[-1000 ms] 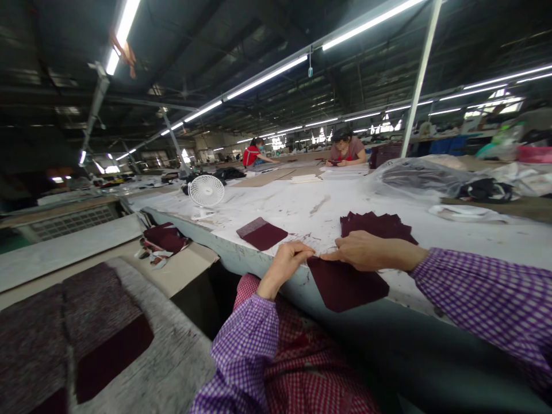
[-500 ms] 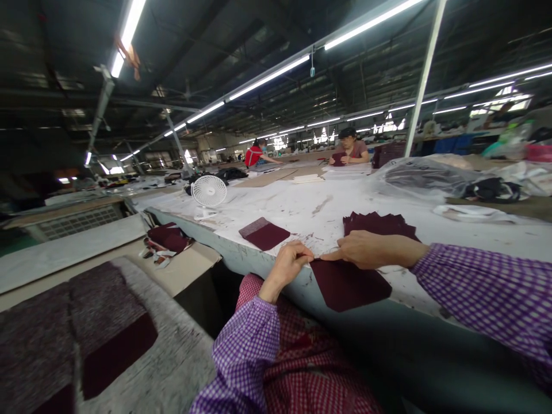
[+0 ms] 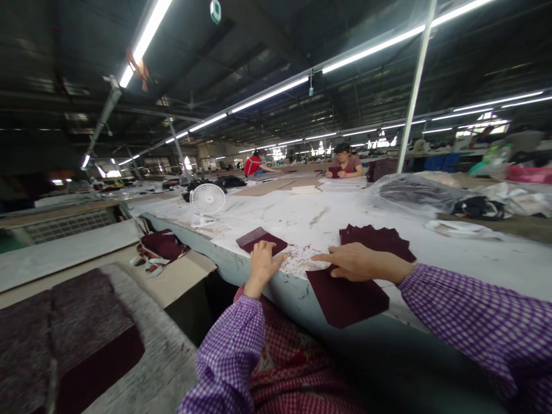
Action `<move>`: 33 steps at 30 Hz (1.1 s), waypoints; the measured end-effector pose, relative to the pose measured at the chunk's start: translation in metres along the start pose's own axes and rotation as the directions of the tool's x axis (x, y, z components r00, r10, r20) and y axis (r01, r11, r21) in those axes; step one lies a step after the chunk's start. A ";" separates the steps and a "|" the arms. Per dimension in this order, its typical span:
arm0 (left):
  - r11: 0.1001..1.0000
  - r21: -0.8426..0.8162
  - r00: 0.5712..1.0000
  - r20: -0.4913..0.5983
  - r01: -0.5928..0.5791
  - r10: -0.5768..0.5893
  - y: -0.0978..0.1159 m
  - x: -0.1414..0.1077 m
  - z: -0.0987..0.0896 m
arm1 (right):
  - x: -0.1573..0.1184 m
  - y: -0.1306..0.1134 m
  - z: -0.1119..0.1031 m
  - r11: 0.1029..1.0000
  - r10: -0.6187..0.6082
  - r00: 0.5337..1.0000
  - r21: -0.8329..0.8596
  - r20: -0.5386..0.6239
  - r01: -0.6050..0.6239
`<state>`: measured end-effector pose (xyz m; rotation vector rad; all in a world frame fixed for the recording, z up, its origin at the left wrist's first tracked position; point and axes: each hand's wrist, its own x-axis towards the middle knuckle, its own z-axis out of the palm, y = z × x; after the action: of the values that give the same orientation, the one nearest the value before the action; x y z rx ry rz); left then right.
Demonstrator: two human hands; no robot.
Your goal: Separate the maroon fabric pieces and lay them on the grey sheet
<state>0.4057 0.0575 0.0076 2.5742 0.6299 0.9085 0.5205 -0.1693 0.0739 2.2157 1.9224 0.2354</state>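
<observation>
"How does the grip stand?"

"The left hand (image 3: 262, 267) has its thumb spread away from its fingers, which meet the near edge of a small maroon piece (image 3: 276, 242) at its twelve o'clock; I can't tell if they press on it. On the right hand (image 3: 360, 261) the index finger points to nine o'clock, apart from the thumb, which is at the larger maroon piece (image 3: 349, 302)."

"Where is that one?"

"At the right hand's six o'clock, jutting past the edge of the white-topped table (image 3: 284, 207). Fine scraps (image 3: 301, 254) lie between the hands."

"And farther out?"

"A fanned maroon pile (image 3: 377, 238) sits at the right hand's one o'clock, with a clear plastic bag (image 3: 414, 192) beyond. From the left hand, a white fan (image 3: 207, 199) stands at eleven and a maroon bundle (image 3: 163, 244) between nine and ten. At the right hand's twelve, far off, a co-worker (image 3: 354, 167) holds something maroon."
</observation>
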 end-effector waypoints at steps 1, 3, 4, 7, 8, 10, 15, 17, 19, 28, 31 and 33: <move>0.998 0.062 0.999 0.035 0.009 -0.011 -0.004 0.003 -0.002 | 0.000 0.002 0.000 0.997 0.018 1.000 0.079 0.014 -0.019; 0.988 0.151 0.995 0.097 -0.020 0.005 -0.007 0.008 -0.005 | 0.000 0.007 -0.002 0.978 0.015 0.999 0.208 0.048 -0.025; 0.981 0.188 0.993 0.114 -0.048 0.026 -0.008 0.009 -0.006 | 0.000 0.010 -0.004 0.968 0.011 0.998 0.248 0.056 -0.024; 0.955 0.277 0.990 0.122 -0.106 0.075 -0.006 0.012 -0.006 | 0.000 0.021 -0.013 0.938 0.032 0.998 0.343 0.045 -0.046; 0.951 0.289 0.990 0.116 -0.111 0.080 -0.006 0.012 -0.005 | -0.001 0.028 -0.016 0.924 0.055 0.998 0.376 0.038 -0.065; 0.958 0.267 0.993 0.084 -0.100 0.080 -0.008 0.011 -0.003 | -0.004 0.046 -0.018 0.895 0.118 0.993 0.431 0.016 -0.113; 0.992 -0.124 0.993 -0.118 -0.029 0.014 -0.015 -0.001 -0.008 | -0.017 0.112 0.004 0.812 0.331 0.944 0.515 -0.021 -0.273; 0.951 -0.309 0.988 -0.149 -0.020 -0.028 -0.011 -0.006 -0.014 | -0.022 0.135 0.019 0.782 0.438 0.899 0.490 0.008 -0.386; 0.901 -0.432 0.990 -0.139 -0.034 -0.029 -0.003 -0.010 -0.021 | -0.026 0.148 0.031 0.768 0.546 0.838 0.397 0.003 -0.502; 0.830 -0.550 0.970 -0.240 -0.094 -0.049 0.023 -0.015 -0.032 | 0.005 0.078 0.006 0.887 0.302 0.921 0.426 -0.246 -0.177; 0.791 -0.601 0.960 -0.270 -0.113 -0.068 0.021 -0.013 -0.032 | 0.041 0.046 0.003 0.787 0.179 0.967 0.616 -0.184 -0.028; 0.751 -0.649 0.958 -0.275 -0.122 -0.082 0.018 -0.010 -0.034 | 0.071 0.033 0.006 0.661 0.164 0.980 0.750 -0.113 -0.024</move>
<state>0.3817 0.0423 0.0353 1.8219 0.2657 1.2580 0.5637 -0.1035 0.0760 2.8768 2.2784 -0.4781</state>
